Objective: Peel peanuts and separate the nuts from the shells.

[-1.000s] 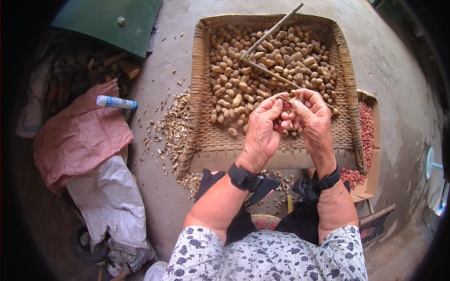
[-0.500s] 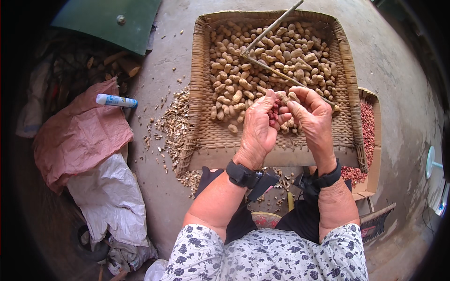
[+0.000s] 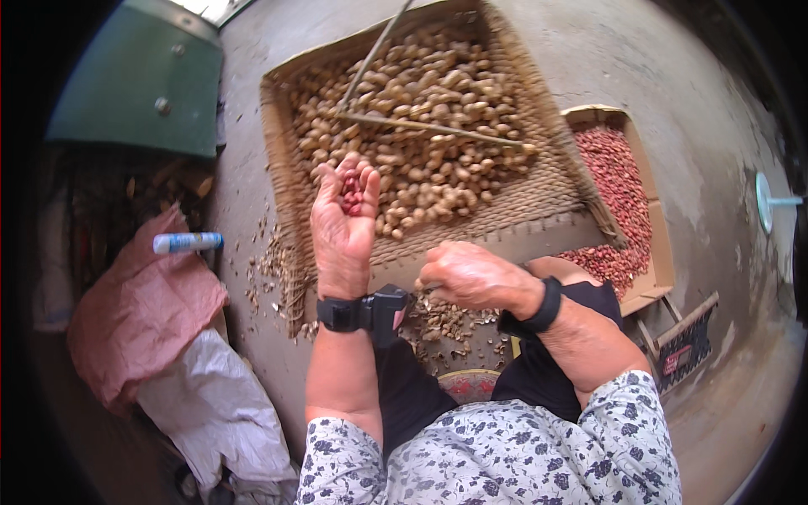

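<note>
My left hand (image 3: pixel 341 240) is palm up over the near left part of a woven tray (image 3: pixel 543 160), its fingers curled around several red peanut kernels (image 3: pixel 352 195). Unshelled peanuts (image 3: pixel 421 156) lie heaped in the tray beyond it. A thin bent stick (image 3: pixel 433 128) rests across the heap. My right hand (image 3: pixel 480 276) is at the tray's near edge, above broken shells (image 3: pixel 450 324) on the floor. Its fingers are closed with the back of the hand up, so whatever they hold is hidden.
Right of the tray, partly under its edge, a cardboard box (image 3: pixel 661 244) holds many red kernels (image 3: pixel 619 185). More shell bits (image 3: pixel 269 265) litter the floor at left. Farther left are a pink sack (image 3: pixel 147 311), a white sack (image 3: pixel 215 400), a blue-white tube (image 3: pixel 188 242) and a green panel (image 3: pixel 139 88).
My hands have parted: the left keeps the kernels, while the right has come down to the tray's near edge. The whole view has shifted, bringing more of the kernel box into sight.
</note>
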Motion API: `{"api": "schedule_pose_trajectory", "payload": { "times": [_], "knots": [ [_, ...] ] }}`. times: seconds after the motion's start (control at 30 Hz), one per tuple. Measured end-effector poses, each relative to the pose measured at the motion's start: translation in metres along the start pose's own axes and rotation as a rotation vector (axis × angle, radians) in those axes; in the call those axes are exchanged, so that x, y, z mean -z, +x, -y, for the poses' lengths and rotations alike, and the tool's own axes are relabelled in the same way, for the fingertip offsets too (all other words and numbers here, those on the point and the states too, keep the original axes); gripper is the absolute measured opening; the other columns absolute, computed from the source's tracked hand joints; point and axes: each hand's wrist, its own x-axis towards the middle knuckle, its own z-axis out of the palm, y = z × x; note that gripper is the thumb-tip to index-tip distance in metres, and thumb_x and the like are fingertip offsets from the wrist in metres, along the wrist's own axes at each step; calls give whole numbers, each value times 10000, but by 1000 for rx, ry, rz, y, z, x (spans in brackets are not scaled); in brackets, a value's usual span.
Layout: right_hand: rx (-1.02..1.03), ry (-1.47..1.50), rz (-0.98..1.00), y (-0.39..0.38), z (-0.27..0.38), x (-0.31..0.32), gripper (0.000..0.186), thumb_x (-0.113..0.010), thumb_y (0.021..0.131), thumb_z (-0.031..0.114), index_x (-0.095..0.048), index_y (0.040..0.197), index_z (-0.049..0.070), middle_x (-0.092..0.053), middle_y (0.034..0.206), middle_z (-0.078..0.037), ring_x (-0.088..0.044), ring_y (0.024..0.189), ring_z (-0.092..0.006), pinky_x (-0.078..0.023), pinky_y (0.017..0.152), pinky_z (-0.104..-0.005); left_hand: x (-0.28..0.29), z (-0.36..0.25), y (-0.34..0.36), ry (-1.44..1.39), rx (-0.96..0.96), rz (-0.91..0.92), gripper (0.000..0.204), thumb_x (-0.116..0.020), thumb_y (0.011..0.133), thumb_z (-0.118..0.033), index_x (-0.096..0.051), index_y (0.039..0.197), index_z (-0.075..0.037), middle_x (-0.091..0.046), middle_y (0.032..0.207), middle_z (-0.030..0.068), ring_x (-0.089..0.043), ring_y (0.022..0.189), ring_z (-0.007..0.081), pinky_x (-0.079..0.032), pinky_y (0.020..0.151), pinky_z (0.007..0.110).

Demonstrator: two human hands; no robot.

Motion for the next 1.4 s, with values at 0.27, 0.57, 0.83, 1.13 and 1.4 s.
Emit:
{"api": "schedule_pose_trajectory", "payload": {
  "times": [0.27,0.57,0.83,1.13,1.4],
  "knots": [
    [113,-329,-74,-31,3,-64,92,-567,728,151,-601,739,67,-612,660,-90,-605,621,-294,-446,577,-442,-121,72,-34,342,235,143,490,-472,927,-353,-494,1082,110,-571,910,146,-598,861,226,-526,857,369],
    [273,269,-294,-15,-8,-100,126,-530,768,129,-597,848,57,-621,763,-116,-637,757,-285,-511,679,-375,-194,196,-51,451,543,554,837,-379,906,-523,-163,1330,165,-380,1266,314,-464,1138,345,-383,1025,381],
    [263,228,-393,-7,-9,-56,124,-526,767,123,-590,845,51,-614,797,-134,-631,778,-299,-509,687,-368,-155,133,-52,249,376,486,803,-514,853,-502,-288,1295,129,-298,1359,298,-272,1309,381,-273,1086,472],
    [-96,-166,-559,-51,-92,44,105,-582,786,77,-613,806,-21,-617,716,-137,-599,665,-214,-467,620,-320,-1,41,-35,173,-11,-144,344,-587,891,-317,-568,1012,4,-598,878,73,-596,785,174,-525,693,272],
    [-477,61,-506,-22,-58,47,126,-605,742,58,-634,848,-4,-632,752,-151,-631,738,-258,-483,675,-338,-2,40,-45,357,35,-135,247,-573,905,-184,-561,1079,-8,-597,905,54,-590,772,142,-505,654,242]
  ]
}}
